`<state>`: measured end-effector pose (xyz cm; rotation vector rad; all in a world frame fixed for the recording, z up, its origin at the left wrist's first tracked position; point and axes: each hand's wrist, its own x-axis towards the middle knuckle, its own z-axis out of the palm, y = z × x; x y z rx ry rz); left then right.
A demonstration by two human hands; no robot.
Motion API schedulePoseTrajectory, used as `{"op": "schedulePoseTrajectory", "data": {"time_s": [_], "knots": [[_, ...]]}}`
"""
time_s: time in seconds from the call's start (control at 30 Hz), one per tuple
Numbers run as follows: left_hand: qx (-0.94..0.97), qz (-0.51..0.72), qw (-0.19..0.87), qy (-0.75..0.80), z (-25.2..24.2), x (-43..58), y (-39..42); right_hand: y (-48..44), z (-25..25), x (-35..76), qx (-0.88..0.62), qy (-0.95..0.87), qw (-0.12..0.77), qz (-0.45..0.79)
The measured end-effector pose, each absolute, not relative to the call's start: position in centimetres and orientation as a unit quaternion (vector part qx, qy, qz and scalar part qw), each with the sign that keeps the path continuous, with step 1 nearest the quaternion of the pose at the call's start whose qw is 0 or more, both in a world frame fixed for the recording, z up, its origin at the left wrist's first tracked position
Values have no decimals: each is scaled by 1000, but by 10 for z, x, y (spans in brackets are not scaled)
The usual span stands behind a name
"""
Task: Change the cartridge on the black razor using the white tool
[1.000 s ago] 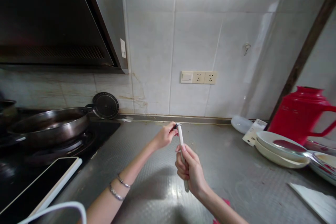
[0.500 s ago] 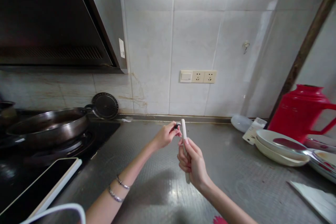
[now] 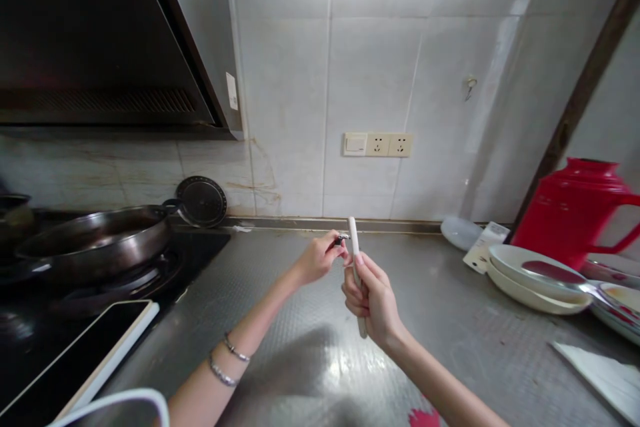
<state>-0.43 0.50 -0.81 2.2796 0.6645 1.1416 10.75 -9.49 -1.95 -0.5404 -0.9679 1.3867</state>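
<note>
My left hand [image 3: 316, 259] pinches a small dark piece with a silvery end [image 3: 343, 238] between thumb and fingertips. What kind of piece it is I cannot make out. A long white stick [image 3: 353, 235] stands nearly upright in my right hand [image 3: 374, 297], fingers wrapped round its middle and thumb along it. Its rounded top sticks up above the fist and its lower end shows below. The dark piece is close beside the upper part of the stick; whether they touch I cannot tell. Both hands are over the metal counter [image 3: 280, 360].
To the left a pan [image 3: 95, 247] sits on the black stove, with a phone [image 3: 95, 353] and white cable [image 3: 125, 397] nearer me. At right are a red jug [image 3: 565, 213], stacked dishes [image 3: 535, 297] with a spoon and a white folded sheet [image 3: 600, 377]. Wall sockets [image 3: 390, 145] lie ahead.
The white stick and my right hand have risen slightly and shifted a little right. My left hand keeps its pinch, nearly in the same place. More of a pink patch shows at the bottom.
</note>
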Motion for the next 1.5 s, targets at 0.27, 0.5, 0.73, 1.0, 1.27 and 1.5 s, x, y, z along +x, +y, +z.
{"op": "schedulePoseTrajectory", "data": {"time_s": [0.27, 0.5, 0.73, 1.0, 1.27, 1.5], "knots": [[837, 420, 261, 235, -5, -7, 5, -102, -24, 106, -248, -427, 611, 618], [839, 422, 252, 234, -4, -9, 6, -101, -28, 103, -244, -426, 607, 625], [838, 422, 251, 238, -6, -9, 7, -103, -28, 105, -244, -420, 620, 616], [842, 410, 260, 234, -7, -10, 10, -103, -36, 101, -254, -428, 594, 633], [831, 419, 282, 233, -9, -8, 9, -97, -35, 101, -248, -416, 623, 615], [802, 449, 320, 231, -15, -7, 18, -88, -31, 100, -242, -430, 631, 599]]}}
